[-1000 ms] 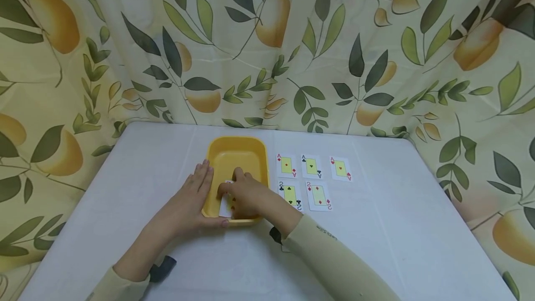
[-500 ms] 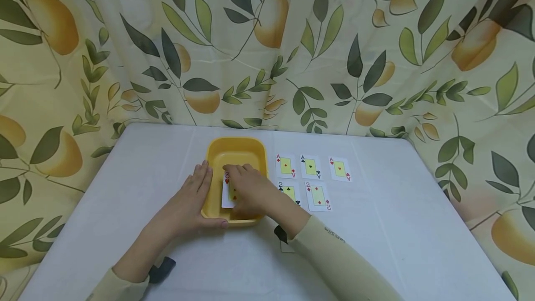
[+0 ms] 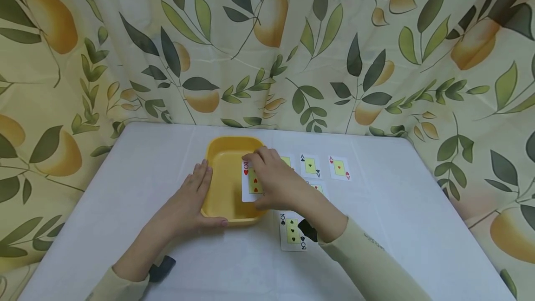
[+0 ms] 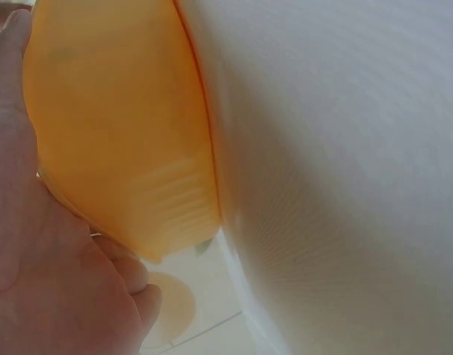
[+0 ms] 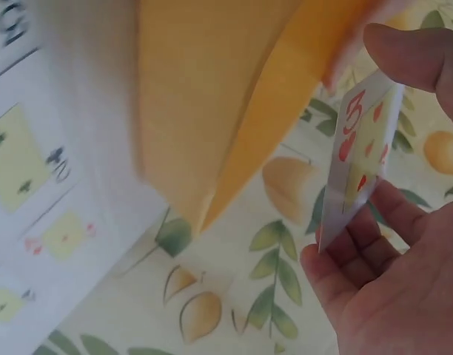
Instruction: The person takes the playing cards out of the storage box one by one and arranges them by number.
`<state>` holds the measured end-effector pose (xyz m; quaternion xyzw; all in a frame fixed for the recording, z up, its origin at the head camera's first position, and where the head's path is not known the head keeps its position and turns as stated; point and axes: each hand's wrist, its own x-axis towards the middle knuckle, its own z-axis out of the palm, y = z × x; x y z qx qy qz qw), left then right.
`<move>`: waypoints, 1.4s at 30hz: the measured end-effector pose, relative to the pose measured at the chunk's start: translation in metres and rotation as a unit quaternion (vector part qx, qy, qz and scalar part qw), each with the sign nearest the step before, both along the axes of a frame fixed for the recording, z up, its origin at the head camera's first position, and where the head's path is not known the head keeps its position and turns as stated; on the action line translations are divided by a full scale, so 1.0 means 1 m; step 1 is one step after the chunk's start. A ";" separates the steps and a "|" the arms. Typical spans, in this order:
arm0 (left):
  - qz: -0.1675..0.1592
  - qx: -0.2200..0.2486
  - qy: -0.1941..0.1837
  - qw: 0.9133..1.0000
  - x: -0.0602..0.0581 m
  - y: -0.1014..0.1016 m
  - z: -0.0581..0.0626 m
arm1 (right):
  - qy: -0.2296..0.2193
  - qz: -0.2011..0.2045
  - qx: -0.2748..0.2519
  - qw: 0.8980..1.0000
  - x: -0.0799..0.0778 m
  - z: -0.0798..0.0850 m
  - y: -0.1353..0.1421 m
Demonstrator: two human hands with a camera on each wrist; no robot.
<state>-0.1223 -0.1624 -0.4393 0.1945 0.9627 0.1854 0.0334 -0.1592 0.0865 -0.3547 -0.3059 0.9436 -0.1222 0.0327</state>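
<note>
My right hand (image 3: 280, 178) holds a three of hearts playing card (image 3: 251, 185) above the right rim of the yellow tray (image 3: 223, 189). In the right wrist view, the thumb and fingers pinch this card (image 5: 356, 159) by its edges, its face visible. My left hand (image 3: 185, 201) rests along the tray's left side, fingers straight and thumb at the front edge. The left wrist view has the palm beside the tray's wall (image 4: 123, 111). No other card shows in the visible part of the tray.
Right of the tray lie an ace of clubs (image 3: 310, 167), an ace of hearts (image 3: 340, 168) and a three of spades (image 3: 288, 240). My right hand and forearm partly cover an ace of diamonds (image 3: 286, 160) and a two of diamonds (image 3: 318, 187). A patterned curtain (image 3: 251, 59) hangs behind.
My right hand has lifted the three of hearts from the tray's front part and carried it right to the rim. The three of spades has come into view. My left hand stays put.
</note>
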 end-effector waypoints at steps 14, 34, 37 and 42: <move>0.009 0.004 -0.017 1.000 0.000 0.001 0.002 | -0.013 -0.042 0.036 0.998 0.013 -0.008 0.046; 0.003 0.003 -0.014 1.000 0.000 0.002 0.003 | -0.045 -0.079 0.036 0.995 0.032 -0.021 0.092; 0.003 0.005 -0.013 1.000 0.000 0.002 0.003 | -0.046 -0.078 0.037 0.995 0.036 -0.025 0.099; 0.001 0.004 -0.013 1.000 0.000 0.002 0.002 | -0.053 -0.087 0.040 0.994 0.043 -0.034 0.112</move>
